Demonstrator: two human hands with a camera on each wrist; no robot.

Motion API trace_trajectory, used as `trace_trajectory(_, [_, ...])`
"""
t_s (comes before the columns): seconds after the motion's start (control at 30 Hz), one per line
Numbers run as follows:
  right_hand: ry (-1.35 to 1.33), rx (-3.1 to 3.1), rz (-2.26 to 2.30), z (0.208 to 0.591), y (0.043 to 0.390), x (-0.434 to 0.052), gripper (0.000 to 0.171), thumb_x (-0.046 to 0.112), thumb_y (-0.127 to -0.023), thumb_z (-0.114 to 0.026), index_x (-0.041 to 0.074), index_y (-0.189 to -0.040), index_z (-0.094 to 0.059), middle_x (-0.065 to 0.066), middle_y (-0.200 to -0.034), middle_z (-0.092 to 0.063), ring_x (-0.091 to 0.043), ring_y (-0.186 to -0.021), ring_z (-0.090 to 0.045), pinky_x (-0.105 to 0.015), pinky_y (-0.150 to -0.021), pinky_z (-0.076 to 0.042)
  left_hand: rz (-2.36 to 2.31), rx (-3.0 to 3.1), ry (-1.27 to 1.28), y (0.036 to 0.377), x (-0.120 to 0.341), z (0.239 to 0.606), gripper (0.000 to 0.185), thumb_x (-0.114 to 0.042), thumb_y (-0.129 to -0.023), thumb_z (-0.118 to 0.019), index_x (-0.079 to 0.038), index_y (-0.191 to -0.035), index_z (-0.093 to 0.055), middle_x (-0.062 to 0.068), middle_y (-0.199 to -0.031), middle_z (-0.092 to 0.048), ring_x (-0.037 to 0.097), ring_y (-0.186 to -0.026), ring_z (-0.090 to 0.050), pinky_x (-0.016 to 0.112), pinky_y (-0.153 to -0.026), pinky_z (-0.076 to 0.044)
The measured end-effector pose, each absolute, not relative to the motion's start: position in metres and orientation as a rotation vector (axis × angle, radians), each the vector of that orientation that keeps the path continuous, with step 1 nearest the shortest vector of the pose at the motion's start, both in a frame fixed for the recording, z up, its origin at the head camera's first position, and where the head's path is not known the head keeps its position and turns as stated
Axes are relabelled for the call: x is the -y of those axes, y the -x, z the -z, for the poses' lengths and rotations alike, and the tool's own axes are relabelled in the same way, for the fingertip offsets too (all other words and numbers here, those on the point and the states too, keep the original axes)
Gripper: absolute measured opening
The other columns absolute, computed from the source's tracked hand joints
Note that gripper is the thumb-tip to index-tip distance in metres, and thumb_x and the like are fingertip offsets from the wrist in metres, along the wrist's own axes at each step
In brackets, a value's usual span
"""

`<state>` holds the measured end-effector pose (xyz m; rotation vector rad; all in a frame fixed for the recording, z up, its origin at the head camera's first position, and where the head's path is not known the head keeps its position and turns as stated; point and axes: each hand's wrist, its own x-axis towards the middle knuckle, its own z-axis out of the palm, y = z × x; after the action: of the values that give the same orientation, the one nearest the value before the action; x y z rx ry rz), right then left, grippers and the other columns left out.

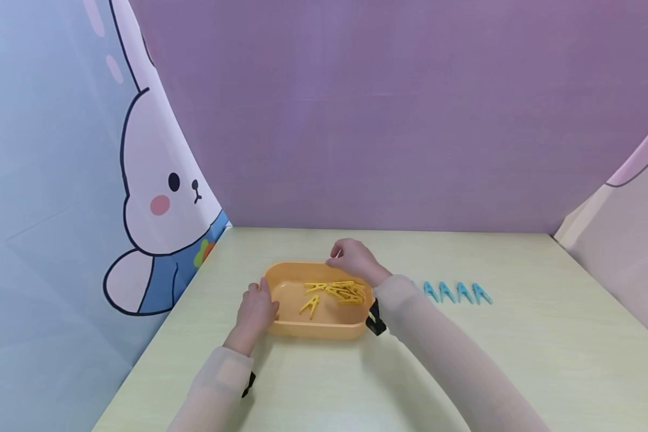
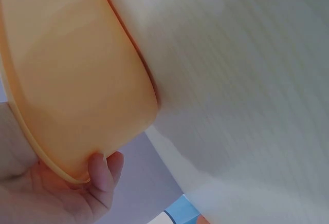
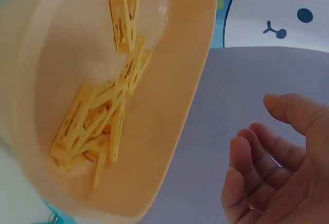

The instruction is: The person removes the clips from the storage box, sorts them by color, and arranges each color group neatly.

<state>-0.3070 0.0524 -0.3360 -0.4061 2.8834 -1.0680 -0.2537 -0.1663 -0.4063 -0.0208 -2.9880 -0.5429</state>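
My left hand [image 1: 256, 309] grips the left rim of the tray [image 1: 313, 331]; my right hand [image 1: 354, 260], thumb and fingers apart, hovers empty past its far rim. The tray sits nearer the left edge of the desk [image 1: 313, 384] — yellow clips [image 1: 347, 294] already in, I judge; four blue clips [image 1: 462, 287] remain outside, nearer the right edge. The yellow pile overlaps too much to count — and the desk's near edge is cut off
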Motion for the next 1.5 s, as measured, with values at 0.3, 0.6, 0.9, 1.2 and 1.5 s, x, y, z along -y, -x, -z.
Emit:
trace_trajectory(0.3, [0.433,-2.862,0.977,0.341,0.303,-0.041,0.013,0.019,-0.084,-0.067,0.007,-0.087,-0.061,-0.002,-0.08,-0.058,-0.017,-0.07,-0.053,-0.03,-0.061,-0.044,0.54,2.995,0.012,0.253,0.166,0.405,0.065,-0.014,-0.088,-0.061,0.014,-0.136,-0.028,0.033,-0.119,-0.04,0.041,-0.1,-0.048,0.048,-0.078,-0.046])
trace_trajectory(0.6, [0.435,-2.797,0.931,0.35,0.299,-0.035,0.012,0.019,-0.085,-0.065,0.008,-0.086,-0.06,-0.002,-0.08,-0.056,-0.018,-0.069,-0.05,-0.031,-0.06,-0.042,0.552,2.99,0.001,0.253,0.165,0.404,0.064,-0.014,-0.088,-0.061,0.013,-0.136,-0.028,0.032,-0.119,-0.041,0.04,-0.101,-0.048,0.048,-0.079,-0.046])
trace_trajectory(0.9, [0.417,-2.749,0.902,0.354,0.293,-0.027,0.014,0.02,-0.084,-0.067,0.009,-0.082,-0.058,-0.003,-0.075,-0.055,-0.017,-0.064,-0.048,-0.029,-0.055,-0.039,0.544,2.997,0.013,0.254,0.165,0.404,0.065,-0.014,-0.088,-0.061,0.014,-0.136,-0.027,0.033,-0.119,-0.041,0.041,-0.1,-0.048,0.047,-0.078,-0.046])
trace_trajectory(1.2, [0.383,-2.679,0.809,0.358,0.288,-0.021,0.016,0.021,-0.082,-0.069,0.009,-0.085,-0.059,-0.004,-0.08,-0.057,-0.024,-0.074,-0.056,-0.036,-0.063,-0.046,0.528,2.998,0.017,0.253,0.164,0.404,0.066,-0.014,-0.088,-0.062,0.015,-0.136,-0.027,0.033,-0.118,-0.041,0.041,-0.101,-0.048,0.048,-0.078,-0.046])
trace_trajectory(1.5, [0.374,-2.657,0.695,0.367,0.289,-0.011,0.016,0.019,-0.079,-0.071,0.007,-0.075,-0.062,-0.002,-0.064,-0.049,-0.016,-0.049,-0.042,-0.025,-0.043,-0.032,0.537,3.007,-0.002,0.253,0.164,0.404,0.066,-0.014,-0.088,-0.062,0.014,-0.136,-0.027,0.033,-0.119,-0.04,0.041,-0.101,-0.048,0.048,-0.079,-0.046])
